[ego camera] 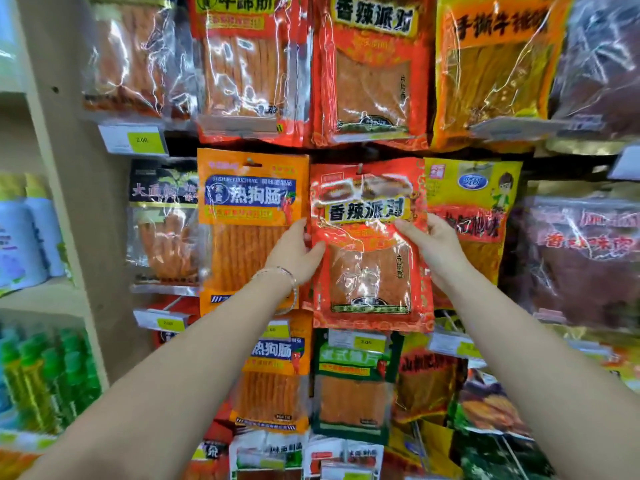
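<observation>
A red snack packet [370, 251] with black characters on a yellow band hangs on a peg in the middle row of a wall rack. My left hand [296, 252] grips its left edge, thumb on the front and fingers behind it. My right hand [434, 245] holds the right edge, thumb across the front near the yellow band. A thin bracelet sits on my left wrist. The packet's clear window shows a flat orange sheet inside.
An orange packet with a blue label [251, 230] hangs just left, a yellow packet [474, 209] just right. More red and orange packets [370, 67] fill the row above, a green packet [355, 382] hangs below. Yellow price tags [140, 140] stick out. Shelves with green bottles [45, 379] stand at left.
</observation>
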A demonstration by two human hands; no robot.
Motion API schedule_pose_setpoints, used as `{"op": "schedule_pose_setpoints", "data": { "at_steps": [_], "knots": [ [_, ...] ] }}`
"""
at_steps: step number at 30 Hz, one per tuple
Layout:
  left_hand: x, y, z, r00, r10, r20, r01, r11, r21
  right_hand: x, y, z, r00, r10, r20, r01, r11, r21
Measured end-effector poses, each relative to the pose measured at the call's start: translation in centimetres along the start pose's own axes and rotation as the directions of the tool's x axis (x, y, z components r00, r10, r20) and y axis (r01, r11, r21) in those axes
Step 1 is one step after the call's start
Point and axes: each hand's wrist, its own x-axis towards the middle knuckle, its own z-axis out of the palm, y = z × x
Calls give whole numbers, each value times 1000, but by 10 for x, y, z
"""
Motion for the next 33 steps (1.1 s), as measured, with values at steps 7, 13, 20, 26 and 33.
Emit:
{"op": "schedule_pose_setpoints", "data": {
  "at_steps": [7,13,20,26,33],
  "knots": [
    [10,9,17,999,-22,-37,23,1000,4,-15,2,11,910,-336,-242,207,875,-438],
    [20,17,23,986,-144,-79,120,962,-246,-10,15,18,977,-129,-169,70,945,-320],
    [23,24,15,970,-214,-113,163,922,-351,3,16,22,989,36,-142,-71,965,-253],
    [15,26,13,968,-206,-145,154,939,-308,-10,19,25,971,-60,-230,21,985,-172],
    [1,26,6,968,-130,-214,76,967,-242,-26,21,27,960,-137,-246,115,988,-101]
  ]
}}
